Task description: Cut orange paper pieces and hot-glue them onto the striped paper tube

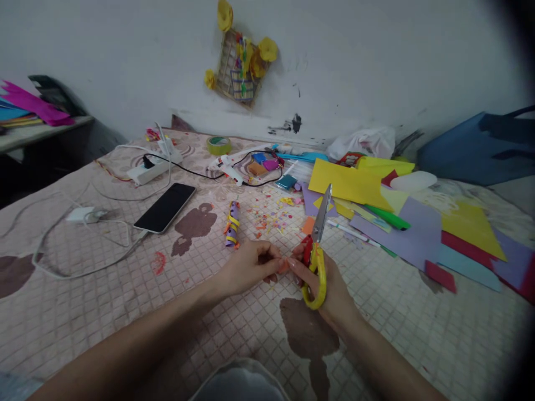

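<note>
My left hand (249, 267) pinches one side of a small orange paper piece (283, 265) above the checked tablecloth. The thumb and a finger of my right hand (330, 284) meet the paper's other side. Scissors (316, 250) with yellow and red handles also rest in my right hand, blades pointing up and away. Just beyond my left hand lies a small purple roll (232, 225) wound with yellow strips and orange bits. Tiny paper scraps (270, 217) are scattered past my hands. My fingers partly cover the orange piece, so its full shape is hidden.
Coloured paper sheets (412, 234) spread over the right side, with a green marker (387, 217) among them. A phone (166, 208), white cables and a power strip (154, 166) lie left. A glue gun (229, 169) and a tape roll (219, 146) are at the back.
</note>
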Demonstrator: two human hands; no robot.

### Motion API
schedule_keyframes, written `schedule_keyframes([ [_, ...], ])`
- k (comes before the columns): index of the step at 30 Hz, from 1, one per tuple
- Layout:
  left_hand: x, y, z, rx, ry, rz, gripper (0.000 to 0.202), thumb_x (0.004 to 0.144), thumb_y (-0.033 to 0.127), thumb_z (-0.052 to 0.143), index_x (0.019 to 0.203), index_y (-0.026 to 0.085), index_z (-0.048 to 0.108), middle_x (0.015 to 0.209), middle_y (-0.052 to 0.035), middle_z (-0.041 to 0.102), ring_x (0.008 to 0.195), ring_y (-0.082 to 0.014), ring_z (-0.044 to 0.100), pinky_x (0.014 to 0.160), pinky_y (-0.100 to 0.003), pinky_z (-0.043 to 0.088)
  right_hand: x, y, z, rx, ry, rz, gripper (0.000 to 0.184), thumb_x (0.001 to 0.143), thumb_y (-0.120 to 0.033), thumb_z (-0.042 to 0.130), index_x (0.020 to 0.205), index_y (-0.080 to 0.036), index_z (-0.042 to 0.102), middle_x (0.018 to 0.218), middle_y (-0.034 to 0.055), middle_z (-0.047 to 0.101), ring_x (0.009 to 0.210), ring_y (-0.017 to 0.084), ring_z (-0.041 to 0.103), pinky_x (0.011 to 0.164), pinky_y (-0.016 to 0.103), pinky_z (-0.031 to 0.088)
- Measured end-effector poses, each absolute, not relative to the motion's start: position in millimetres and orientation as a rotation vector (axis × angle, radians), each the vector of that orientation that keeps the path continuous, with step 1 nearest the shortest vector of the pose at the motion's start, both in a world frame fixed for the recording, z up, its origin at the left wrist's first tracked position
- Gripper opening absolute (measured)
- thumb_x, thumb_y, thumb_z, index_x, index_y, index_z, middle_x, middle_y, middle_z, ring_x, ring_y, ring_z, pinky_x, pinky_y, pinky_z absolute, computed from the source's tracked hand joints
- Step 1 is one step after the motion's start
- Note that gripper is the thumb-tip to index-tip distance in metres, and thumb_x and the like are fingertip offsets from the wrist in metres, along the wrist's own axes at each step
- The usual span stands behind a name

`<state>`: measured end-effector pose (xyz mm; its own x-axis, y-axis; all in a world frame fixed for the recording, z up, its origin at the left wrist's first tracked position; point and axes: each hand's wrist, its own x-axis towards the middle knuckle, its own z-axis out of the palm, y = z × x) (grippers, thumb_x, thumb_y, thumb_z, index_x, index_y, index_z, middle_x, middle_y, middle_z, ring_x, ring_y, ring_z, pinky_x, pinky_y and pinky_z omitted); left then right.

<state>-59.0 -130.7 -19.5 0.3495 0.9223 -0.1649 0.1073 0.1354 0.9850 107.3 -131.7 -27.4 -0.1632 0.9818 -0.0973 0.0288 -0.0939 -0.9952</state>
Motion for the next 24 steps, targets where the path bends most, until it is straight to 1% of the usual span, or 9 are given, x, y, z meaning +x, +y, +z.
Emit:
schedule_keyframes([
  [5, -59.1, -129.8, -20.3, 1.261, 1.029, 0.773, 0.028, 0.075, 0.039, 0.063, 0.069, 0.012, 0.056, 0.061, 0.0005, 0.056, 0.051, -0.0073, 0.053, 0.049, -0.019, 0.042, 107.3, -132.3, -28.2, -1.215, -1.314, 1.383, 0.032, 0.07, -0.044, 0.069, 0.084, -0.021, 0.052, 0.064, -0.0036, 0.052, 0.049, 0.011, 0.045, 0.043, 0.023, 0.04],
  [9, -59.5, -129.0, -20.7, 1.232, 1.034, 0.801, 0.029, 0.075, 0.039, 0.063, 0.069, 0.012, 0.055, 0.06, 0.0008, 0.056, 0.051, -0.0073, 0.052, 0.049, -0.019, 0.042, 106.9, -130.9, -30.5, -1.209, -1.284, 1.402, 0.028, 0.076, -0.043, 0.065, 0.086, -0.02, 0.051, 0.055, -0.0061, 0.047, 0.045, 0.01, 0.043, 0.042, 0.022, 0.037],
  [15, -57.8, -130.7, -22.2, 1.245, 1.04, 0.819, 0.028, 0.076, 0.039, 0.062, 0.073, 0.012, 0.055, 0.067, -0.0014, 0.059, 0.054, -0.0074, 0.053, 0.052, -0.02, 0.044, 106.3, -132.1, -30.6, -1.2, -1.313, 1.428, 0.027, 0.073, -0.039, 0.068, 0.083, -0.02, 0.051, 0.067, -0.0038, 0.051, 0.05, 0.009, 0.045, 0.043, 0.021, 0.039],
  [21, -59.4, -129.0, -20.0, 1.185, 1.057, 0.891, 0.028, 0.075, 0.037, 0.064, 0.068, 0.012, 0.055, 0.058, 0.0008, 0.055, 0.05, -0.0071, 0.052, 0.049, -0.019, 0.042, 106.4, -131.4, -31.4, -1.206, -1.219, 1.417, 0.029, 0.072, -0.039, 0.069, 0.084, -0.02, 0.051, 0.062, -0.0056, 0.047, 0.048, 0.008, 0.043, 0.042, 0.02, 0.037],
  [24, -63.3, -126.2, -14.6, 1.117, 1.075, 0.953, 0.027, 0.075, 0.036, 0.064, 0.068, 0.012, 0.055, 0.058, 0.0004, 0.057, 0.05, -0.0074, 0.053, 0.05, -0.02, 0.042, 108.3, -131.1, -31.4, -1.134, -1.189, 1.496, 0.029, 0.075, -0.041, 0.066, 0.086, -0.02, 0.05, 0.058, -0.0061, 0.046, 0.048, 0.009, 0.044, 0.043, 0.021, 0.037],
])
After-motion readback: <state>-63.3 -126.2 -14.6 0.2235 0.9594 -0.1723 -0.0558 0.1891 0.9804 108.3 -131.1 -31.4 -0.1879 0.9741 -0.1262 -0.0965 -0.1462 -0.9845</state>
